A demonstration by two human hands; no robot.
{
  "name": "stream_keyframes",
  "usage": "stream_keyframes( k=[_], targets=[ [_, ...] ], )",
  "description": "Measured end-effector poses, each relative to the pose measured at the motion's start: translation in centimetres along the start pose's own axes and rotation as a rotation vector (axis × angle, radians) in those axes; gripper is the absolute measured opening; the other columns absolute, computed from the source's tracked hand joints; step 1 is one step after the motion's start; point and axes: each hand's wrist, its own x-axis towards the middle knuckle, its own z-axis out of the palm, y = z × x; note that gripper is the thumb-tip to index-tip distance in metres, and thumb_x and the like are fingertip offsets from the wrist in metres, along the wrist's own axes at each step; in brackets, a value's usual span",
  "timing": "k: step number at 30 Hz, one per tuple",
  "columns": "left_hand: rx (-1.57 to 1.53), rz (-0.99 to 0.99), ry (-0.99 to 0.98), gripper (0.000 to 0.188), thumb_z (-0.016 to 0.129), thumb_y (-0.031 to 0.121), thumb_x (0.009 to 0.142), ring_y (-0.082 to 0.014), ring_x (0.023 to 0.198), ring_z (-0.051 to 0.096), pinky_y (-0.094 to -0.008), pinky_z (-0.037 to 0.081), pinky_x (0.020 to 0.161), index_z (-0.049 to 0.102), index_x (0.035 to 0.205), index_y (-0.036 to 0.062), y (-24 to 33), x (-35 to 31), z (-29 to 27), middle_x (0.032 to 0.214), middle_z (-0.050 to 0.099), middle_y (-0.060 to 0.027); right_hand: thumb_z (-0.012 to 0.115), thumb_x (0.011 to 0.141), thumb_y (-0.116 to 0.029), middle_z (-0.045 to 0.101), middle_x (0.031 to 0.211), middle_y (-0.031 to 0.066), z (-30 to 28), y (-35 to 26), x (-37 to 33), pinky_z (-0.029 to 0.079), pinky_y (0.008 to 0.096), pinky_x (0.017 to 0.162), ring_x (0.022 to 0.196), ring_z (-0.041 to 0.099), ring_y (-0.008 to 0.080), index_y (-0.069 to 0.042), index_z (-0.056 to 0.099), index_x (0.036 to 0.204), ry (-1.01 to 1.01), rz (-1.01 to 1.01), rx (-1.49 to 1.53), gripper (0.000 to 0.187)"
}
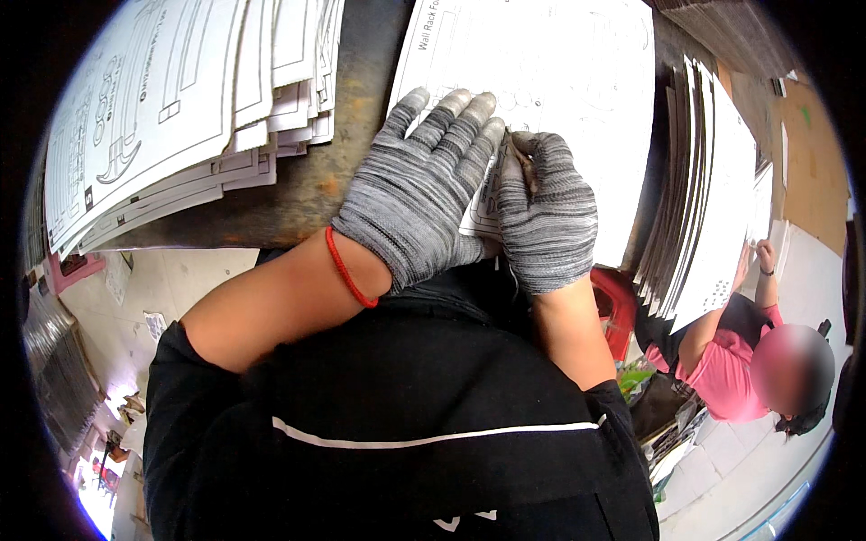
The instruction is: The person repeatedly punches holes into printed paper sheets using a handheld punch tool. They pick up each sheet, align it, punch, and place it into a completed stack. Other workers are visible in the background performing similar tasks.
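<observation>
A white printed sheet (pixel 577 63) with line drawings lies on the dark worktable (pixel 365 81) in front of me. My left hand (pixel 419 194), in a grey striped knit glove, rests flat on its near part with the fingers stretched out. Close beside it, my right hand (pixel 550 216) in a matching glove is closed in a pinch over the same sheet. Something thin and dark shows between its thumb and fingers, too small to make out. Between both hands a printed corner piece (pixel 481 209) is partly covered by the gloves.
At the left stands a thick stack of printed white sheets (pixel 162 117). Another stack (pixel 699 180) sits at the right, with brown cardboard (pixel 735 32) beyond it. A person in a pink shirt (pixel 726 374) is at the far right, near a red object (pixel 613 311).
</observation>
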Motion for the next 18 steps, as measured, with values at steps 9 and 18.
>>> stream_keyframes(
  k=[9, 18],
  targets=[
    [0.114, -0.020, -0.020, 0.098, 0.071, 0.054, 0.068, -0.0314, 0.141, 0.032, -0.0485, 0.015, 0.119, 0.037, 0.145, 0.0051, 0.2, 0.2, 0.5, 0.150, 0.037, -0.0169, 0.061, 0.089, -0.013, 0.067, 0.081, 0.0164, -1.6, -0.9, -3.7, 0.055, 0.0404, 0.064, 0.071, 0.067, 0.0333, -0.005, 0.063, 0.099, -0.123, -0.056, -0.036, 0.013],
    [0.072, -0.037, -0.073, 0.104, 0.075, 0.056, 0.066, -0.0305, 0.144, 0.027, -0.0457, 0.013, 0.121, 0.033, 0.147, 0.0054, 0.3, -0.2, -0.1, 0.154, 0.032, -0.0163, 0.063, 0.088, -0.010, 0.067, 0.081, 0.0181, -1.9, -0.4, -5.5, 0.054, 0.0399, 0.065, 0.073, 0.067, 0.0349, -0.004, 0.063, 0.098, -0.159, -0.077, 0.039, 0.012]
  ],
)
